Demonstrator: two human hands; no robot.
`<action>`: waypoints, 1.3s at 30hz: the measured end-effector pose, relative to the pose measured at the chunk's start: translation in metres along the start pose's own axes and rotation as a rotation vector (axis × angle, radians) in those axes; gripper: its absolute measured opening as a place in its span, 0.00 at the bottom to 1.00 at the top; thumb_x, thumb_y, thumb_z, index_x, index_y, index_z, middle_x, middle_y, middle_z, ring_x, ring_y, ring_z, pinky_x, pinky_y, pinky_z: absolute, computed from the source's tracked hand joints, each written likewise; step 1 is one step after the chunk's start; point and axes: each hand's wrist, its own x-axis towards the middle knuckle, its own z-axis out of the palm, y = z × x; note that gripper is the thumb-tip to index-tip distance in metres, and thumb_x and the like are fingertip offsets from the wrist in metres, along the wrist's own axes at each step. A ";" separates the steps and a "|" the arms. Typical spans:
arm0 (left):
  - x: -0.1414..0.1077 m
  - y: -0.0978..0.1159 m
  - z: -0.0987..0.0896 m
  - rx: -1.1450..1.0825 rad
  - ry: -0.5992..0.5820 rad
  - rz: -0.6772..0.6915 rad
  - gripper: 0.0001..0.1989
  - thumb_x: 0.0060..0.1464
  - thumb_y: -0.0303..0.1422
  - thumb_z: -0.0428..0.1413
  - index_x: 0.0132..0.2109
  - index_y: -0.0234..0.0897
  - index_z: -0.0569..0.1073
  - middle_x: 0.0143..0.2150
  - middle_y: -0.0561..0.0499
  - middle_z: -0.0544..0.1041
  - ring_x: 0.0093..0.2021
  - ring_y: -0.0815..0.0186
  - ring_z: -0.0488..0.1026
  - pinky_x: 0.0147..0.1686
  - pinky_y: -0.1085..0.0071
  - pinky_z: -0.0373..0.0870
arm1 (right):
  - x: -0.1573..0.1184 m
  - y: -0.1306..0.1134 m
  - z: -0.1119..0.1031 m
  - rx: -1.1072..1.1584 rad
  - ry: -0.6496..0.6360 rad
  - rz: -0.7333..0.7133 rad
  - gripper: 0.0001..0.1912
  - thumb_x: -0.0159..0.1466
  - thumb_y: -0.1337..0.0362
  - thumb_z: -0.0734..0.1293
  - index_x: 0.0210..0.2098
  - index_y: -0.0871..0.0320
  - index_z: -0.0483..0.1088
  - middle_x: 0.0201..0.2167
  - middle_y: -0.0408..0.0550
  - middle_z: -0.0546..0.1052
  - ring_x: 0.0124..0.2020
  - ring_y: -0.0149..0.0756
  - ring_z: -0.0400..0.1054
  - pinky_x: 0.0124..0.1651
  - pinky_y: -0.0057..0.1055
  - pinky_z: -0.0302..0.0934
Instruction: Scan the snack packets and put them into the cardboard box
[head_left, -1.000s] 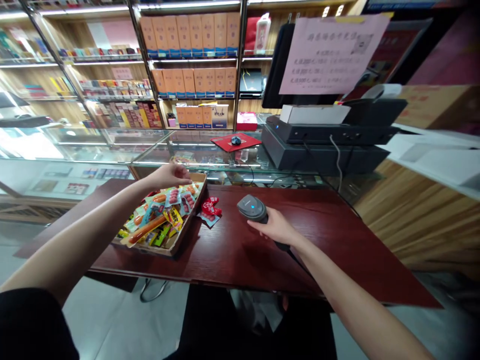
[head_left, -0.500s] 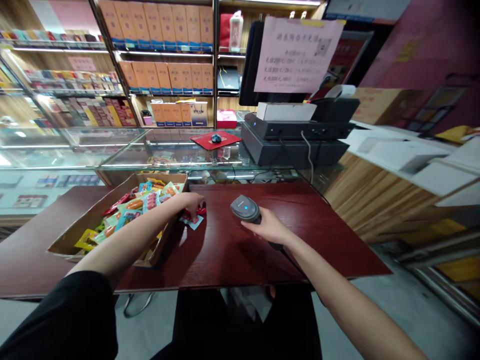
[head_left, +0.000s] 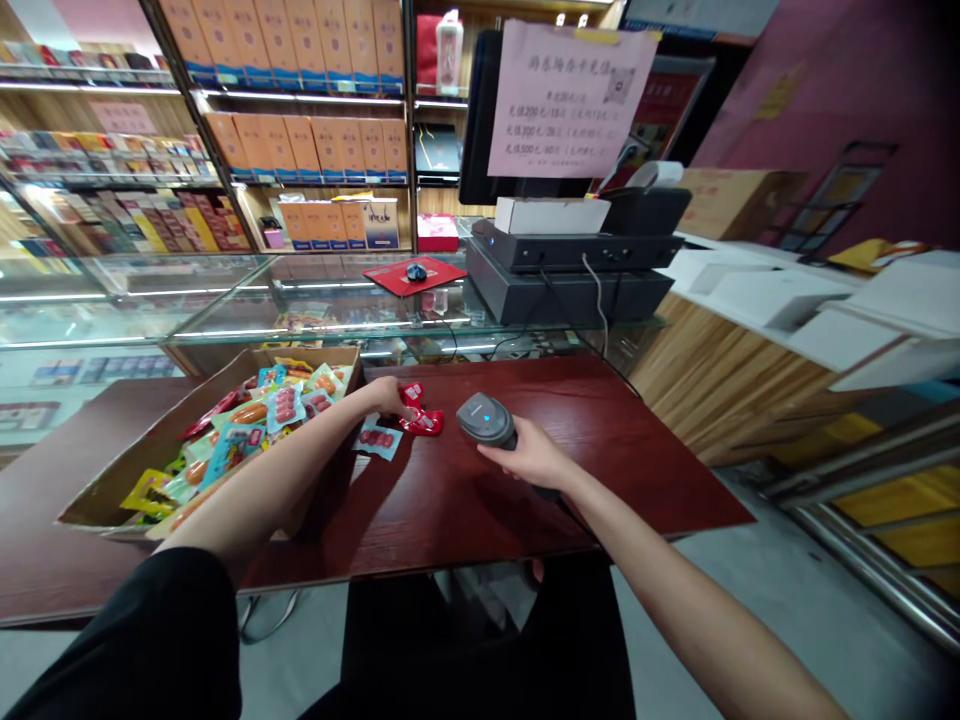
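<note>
Tabletop: right hand clasping scanner, nose and long axis slanting away leftward; left hand at red packet, grip unclear.

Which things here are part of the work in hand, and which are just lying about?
Seemingly in use:
- scanner, in the right hand
- red packets, at the left hand
- pale blue packet
- carton of packets

Probably just lying about:
- mouse on red mat
- white box below pink sign
</note>
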 end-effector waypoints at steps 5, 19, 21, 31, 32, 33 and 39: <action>0.000 -0.002 0.013 -0.574 -0.084 -0.004 0.19 0.30 0.36 0.71 0.29 0.31 0.74 0.24 0.51 0.76 0.25 0.67 0.74 0.29 0.71 0.74 | -0.004 -0.002 0.006 0.017 -0.041 -0.008 0.19 0.59 0.56 0.69 0.47 0.58 0.70 0.24 0.43 0.77 0.18 0.31 0.69 0.25 0.26 0.62; -0.008 0.006 0.010 -0.871 -0.065 0.072 0.22 0.31 0.29 0.71 0.34 0.31 0.69 0.28 0.51 0.76 0.30 0.64 0.76 0.32 0.65 0.77 | -0.003 -0.003 0.015 -0.005 -0.041 -0.008 0.18 0.59 0.56 0.68 0.45 0.59 0.70 0.20 0.43 0.75 0.19 0.33 0.70 0.23 0.25 0.61; -0.010 0.006 0.010 -0.847 -0.062 0.085 0.23 0.31 0.29 0.71 0.34 0.31 0.70 0.29 0.51 0.76 0.31 0.63 0.76 0.33 0.65 0.77 | -0.003 -0.002 0.015 -0.004 -0.042 -0.013 0.18 0.59 0.56 0.68 0.45 0.59 0.70 0.21 0.43 0.76 0.19 0.33 0.71 0.24 0.25 0.61; -0.009 0.007 0.010 -0.886 -0.084 0.033 0.23 0.31 0.27 0.71 0.34 0.32 0.68 0.27 0.51 0.76 0.27 0.64 0.77 0.29 0.67 0.77 | -0.004 -0.003 0.015 0.004 -0.048 -0.017 0.17 0.59 0.56 0.68 0.44 0.60 0.70 0.21 0.43 0.76 0.18 0.32 0.70 0.23 0.25 0.61; -0.008 0.006 0.010 -0.893 -0.087 0.022 0.22 0.32 0.26 0.71 0.34 0.32 0.68 0.27 0.51 0.76 0.27 0.64 0.76 0.29 0.67 0.77 | -0.003 -0.003 0.015 0.008 -0.050 -0.016 0.18 0.59 0.56 0.68 0.44 0.60 0.70 0.21 0.43 0.76 0.18 0.32 0.70 0.23 0.25 0.61; -0.007 0.006 0.010 -0.899 -0.089 0.012 0.22 0.33 0.26 0.71 0.34 0.33 0.68 0.26 0.51 0.77 0.26 0.65 0.76 0.29 0.67 0.77 | -0.003 -0.003 0.015 0.013 -0.054 -0.015 0.18 0.59 0.56 0.68 0.45 0.60 0.70 0.22 0.43 0.76 0.18 0.32 0.70 0.23 0.25 0.62; -0.006 0.007 0.011 -0.907 -0.084 0.002 0.21 0.33 0.26 0.71 0.33 0.33 0.68 0.26 0.51 0.77 0.25 0.65 0.76 0.28 0.67 0.77 | -0.003 -0.005 0.014 0.023 -0.062 -0.015 0.17 0.59 0.56 0.68 0.44 0.59 0.70 0.20 0.42 0.75 0.17 0.31 0.69 0.22 0.24 0.61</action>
